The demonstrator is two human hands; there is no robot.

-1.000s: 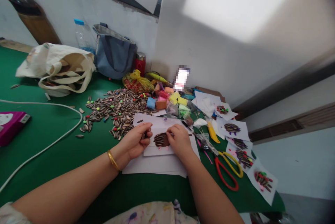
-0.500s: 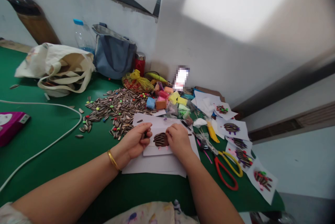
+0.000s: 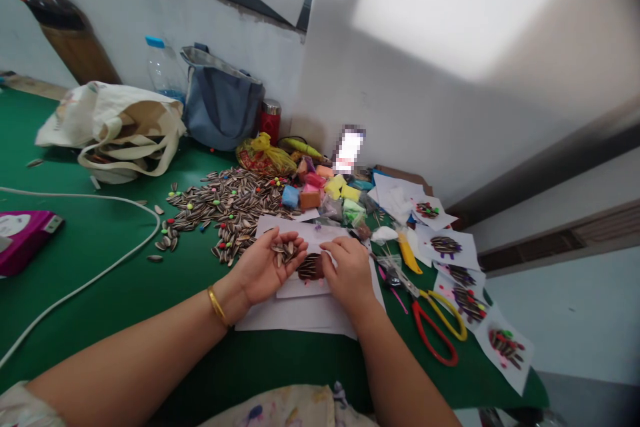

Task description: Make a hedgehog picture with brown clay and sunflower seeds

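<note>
My left hand (image 3: 263, 269) is palm up with its fingers uncurled, cupping several striped sunflower seeds (image 3: 285, 252). Just right of it, a brown clay shape (image 3: 311, 267) lies on a white paper card (image 3: 300, 289), with seeds set in rows across its left part and small pink bits below. My right hand (image 3: 347, 274) hovers at the right edge of the clay, thumb and forefinger slightly apart, with nothing visible between them. The hand hides part of the clay. Under the card are larger white sheets (image 3: 310, 320).
A heap of sunflower seeds (image 3: 235, 197) with coloured beads spreads left of the sheets. Coloured clay packs (image 3: 310, 199) sit behind. Red-and-yellow scissors (image 3: 435, 320) and finished seed cards (image 3: 505, 344) are at right. A white cable (image 3: 95, 267) curves across the left side.
My left hand has turned from a loose fist to an uncurled palm, showing the seeds in it. The right hand's fingertips have come up slightly from the clay.
</note>
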